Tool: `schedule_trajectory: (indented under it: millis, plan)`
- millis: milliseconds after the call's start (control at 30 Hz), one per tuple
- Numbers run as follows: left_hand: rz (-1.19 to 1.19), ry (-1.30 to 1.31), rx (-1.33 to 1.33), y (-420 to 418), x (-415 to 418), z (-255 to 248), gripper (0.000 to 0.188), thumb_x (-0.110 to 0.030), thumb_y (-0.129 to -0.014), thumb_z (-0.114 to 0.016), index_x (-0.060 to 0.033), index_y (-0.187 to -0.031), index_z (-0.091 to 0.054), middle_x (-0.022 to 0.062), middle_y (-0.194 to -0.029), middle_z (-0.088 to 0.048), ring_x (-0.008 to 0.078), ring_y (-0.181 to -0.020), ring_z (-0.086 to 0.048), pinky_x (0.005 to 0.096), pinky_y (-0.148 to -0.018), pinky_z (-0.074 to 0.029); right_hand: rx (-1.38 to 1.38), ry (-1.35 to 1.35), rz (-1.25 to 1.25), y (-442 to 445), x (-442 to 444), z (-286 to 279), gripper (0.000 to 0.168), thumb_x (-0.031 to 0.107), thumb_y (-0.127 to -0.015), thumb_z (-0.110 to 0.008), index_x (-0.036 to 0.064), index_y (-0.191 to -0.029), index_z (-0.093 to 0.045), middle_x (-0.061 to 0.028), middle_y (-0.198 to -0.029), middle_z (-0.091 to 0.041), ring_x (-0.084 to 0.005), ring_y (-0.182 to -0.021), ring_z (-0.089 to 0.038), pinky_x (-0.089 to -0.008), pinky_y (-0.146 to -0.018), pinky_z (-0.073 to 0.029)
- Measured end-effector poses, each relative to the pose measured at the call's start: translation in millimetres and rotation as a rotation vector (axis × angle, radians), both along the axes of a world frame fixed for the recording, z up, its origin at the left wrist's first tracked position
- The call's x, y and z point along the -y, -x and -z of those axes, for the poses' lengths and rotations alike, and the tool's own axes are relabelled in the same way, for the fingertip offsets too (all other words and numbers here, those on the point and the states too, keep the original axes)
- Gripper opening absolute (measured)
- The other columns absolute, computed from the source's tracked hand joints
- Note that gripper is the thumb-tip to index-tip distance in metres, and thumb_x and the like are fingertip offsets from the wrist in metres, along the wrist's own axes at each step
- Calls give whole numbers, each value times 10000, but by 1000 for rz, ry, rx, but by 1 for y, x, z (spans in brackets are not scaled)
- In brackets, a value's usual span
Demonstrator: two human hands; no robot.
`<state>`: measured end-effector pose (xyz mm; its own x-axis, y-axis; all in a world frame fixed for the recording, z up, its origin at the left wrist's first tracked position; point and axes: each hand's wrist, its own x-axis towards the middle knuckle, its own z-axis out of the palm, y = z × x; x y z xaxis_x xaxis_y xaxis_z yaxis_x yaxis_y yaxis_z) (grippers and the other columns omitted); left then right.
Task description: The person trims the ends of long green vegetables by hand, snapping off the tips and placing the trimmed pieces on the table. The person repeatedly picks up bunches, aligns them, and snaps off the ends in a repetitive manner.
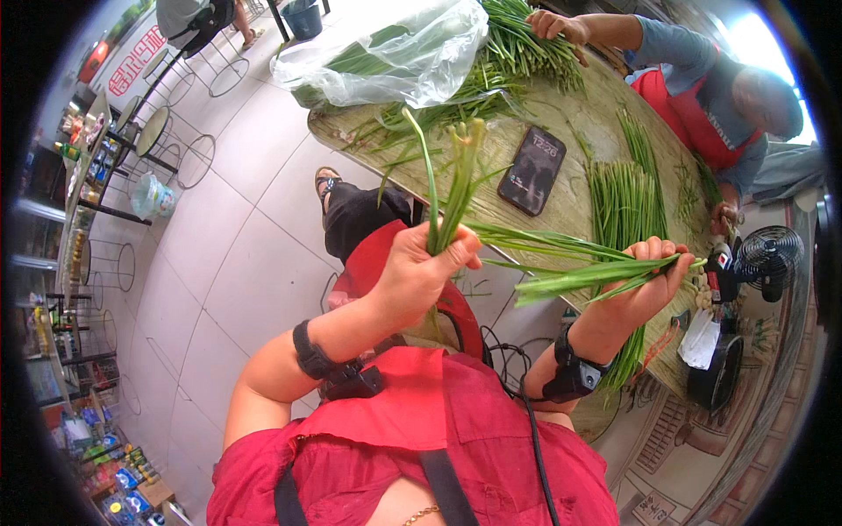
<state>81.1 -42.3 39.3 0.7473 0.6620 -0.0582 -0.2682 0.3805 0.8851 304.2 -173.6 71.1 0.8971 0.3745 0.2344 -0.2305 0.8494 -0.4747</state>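
Note:
My left hand (421, 269) grips an upright bunch of chives (457, 177) in its fist, with the cut ends at the top. One pale stalk leans away from that bunch to the left. Near the table's edge, my right hand (648, 289) holds a loose bundle of chives (572, 279) lying sideways, its leaves stretching towards my left hand. Just beyond my right hand, a neat stack of chives (621, 197) rests on the wooden table (559, 115). The lower ends of more green leaves hang below my right wrist.
A phone (531, 169) lies on the table. Behind it are a clear plastic bag (421, 59) of greens and a large chive pile (533, 56). Across the table a co-worker (691, 98) has a hand on that pile. A small fan (768, 256) stands right; stools (154, 130) stand left.

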Motion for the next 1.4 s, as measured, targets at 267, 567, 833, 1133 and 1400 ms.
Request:
schedule_trajectory:
  millis: [267, 567, 833, 1133, 1400]
  plan:
    - [-111, -17, -98, 12, -27, -4, 178, -184, -898, -532, -27, -905, -614, 32, -745, -604, 14, -442, -360, 163, -401, -271, -38, -276, -292, -15, 11, -1, 276, 253, -941, -432, -2, -891, -526, -49, -716, -455, -99, -500, -319, -210, -397, -267]
    - [288, 98, -117, 13, -28, -14, 289, -305, -928, -472, -40, -969, -576, 20, -786, -602, 5, -452, -325, 167, -399, -259, 78, 545, -285, 62, -38, -4, 129, 192, -891, -525, 75, -839, -505, -27, -622, -498, -102, -481, -448, -211, -418, -354]
    - [375, 184, -158, 18, -20, -16, 293, -311, -925, -471, -55, -1036, -562, -15, -663, -529, 34, -451, -387, 175, -414, -300, 166, 651, -527, 96, -63, 22, 85, 103, -836, -609, 24, -864, -594, -4, -663, -546, -56, -442, -422, -189, -395, -317]
    - [489, 332, -104, 17, -19, -2, 283, -267, -925, -473, -22, -1056, -525, 86, -848, -612, 158, -696, -599, 273, -648, -491, 200, 758, -499, 100, -66, 18, 68, 105, -838, -601, 39, -836, -586, 3, -653, -551, -47, -468, -437, -192, -414, -320]
    - [364, 224, -103, 14, -20, 7, 276, -268, -919, -490, -17, -1018, -545, 27, -742, -561, 99, -643, -524, 239, -594, -438, 177, 805, -559, 92, -66, 27, 111, 147, -871, -547, 45, -916, -544, -25, -666, -549, -71, -487, -446, -194, -420, -337]
